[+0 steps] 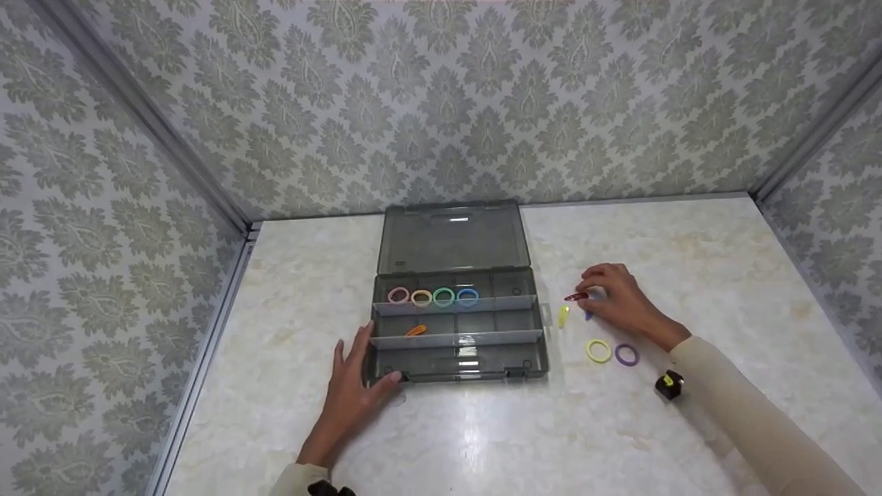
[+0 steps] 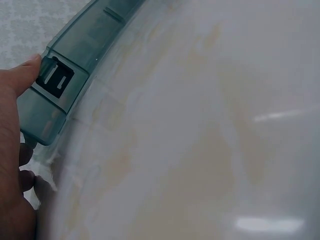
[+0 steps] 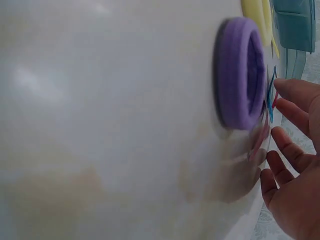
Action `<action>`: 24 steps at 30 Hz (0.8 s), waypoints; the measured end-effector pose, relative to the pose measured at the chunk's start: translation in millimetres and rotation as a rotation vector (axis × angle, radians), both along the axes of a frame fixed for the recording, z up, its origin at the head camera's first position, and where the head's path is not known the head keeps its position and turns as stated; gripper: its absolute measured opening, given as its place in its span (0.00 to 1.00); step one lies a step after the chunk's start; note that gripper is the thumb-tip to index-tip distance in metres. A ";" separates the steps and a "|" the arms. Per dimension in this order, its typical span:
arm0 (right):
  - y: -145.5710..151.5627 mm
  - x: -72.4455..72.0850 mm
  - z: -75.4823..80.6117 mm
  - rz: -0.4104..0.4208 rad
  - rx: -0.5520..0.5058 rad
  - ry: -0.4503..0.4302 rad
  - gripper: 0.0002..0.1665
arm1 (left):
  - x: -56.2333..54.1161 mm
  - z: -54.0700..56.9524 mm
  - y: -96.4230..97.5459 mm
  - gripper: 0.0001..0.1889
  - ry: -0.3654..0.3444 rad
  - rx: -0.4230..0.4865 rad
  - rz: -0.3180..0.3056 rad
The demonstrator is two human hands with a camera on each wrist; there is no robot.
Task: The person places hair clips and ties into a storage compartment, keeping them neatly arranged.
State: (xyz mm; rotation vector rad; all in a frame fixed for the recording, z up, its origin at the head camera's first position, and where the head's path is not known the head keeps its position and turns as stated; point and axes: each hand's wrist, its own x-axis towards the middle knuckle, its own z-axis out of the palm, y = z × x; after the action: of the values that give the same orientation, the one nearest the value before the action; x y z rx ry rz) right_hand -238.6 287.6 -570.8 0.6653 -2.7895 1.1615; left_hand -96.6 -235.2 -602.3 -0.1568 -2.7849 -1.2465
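Observation:
My right hand (image 1: 623,300) pinches a red hair clip (image 1: 573,297) between thumb and forefinger, just right of the grey see-through compartment box (image 1: 475,375). Below those fingers lies a blue hair clip (image 3: 270,97), and a pinkish flat piece (image 3: 259,140) shows under the palm in the right wrist view. A yellow hair clip (image 1: 563,317) lies between hand and box. My left hand (image 1: 351,393) rests at the box's front left corner, fingers along its side and thumb on the front edge by a latch (image 2: 56,77). An orange hair clip (image 1: 416,331) sits in the middle row.
Several hair ties, including a green one (image 1: 435,297), stand in the box's back row. Its lid (image 1: 455,238) lies open towards the wall. Nearer me on the table are a yellow hair tie (image 1: 588,351) and a purple one (image 3: 232,75). Patterned walls (image 1: 448,103) enclose the table.

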 end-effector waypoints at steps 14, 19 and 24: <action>-1.7 1.8 -5.0 -0.007 0.040 0.071 0.03 | -1.3 -1.0 0.0 0.54 0.027 -0.012 -0.003; -2.4 1.6 -4.1 -0.019 0.051 0.039 0.02 | -1.1 0.0 -0.3 0.53 -0.001 -0.010 0.003; -3.4 -0.5 -2.8 -0.029 0.030 0.038 0.02 | -1.1 1.3 -0.2 0.53 -0.010 -0.012 0.008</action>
State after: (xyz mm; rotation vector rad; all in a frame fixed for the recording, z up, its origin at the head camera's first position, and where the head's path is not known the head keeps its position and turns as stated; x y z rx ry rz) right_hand -239.1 284.2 -573.6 0.6407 -2.7812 1.0924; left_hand -97.7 -235.5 -600.9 -0.1400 -2.7985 -1.2327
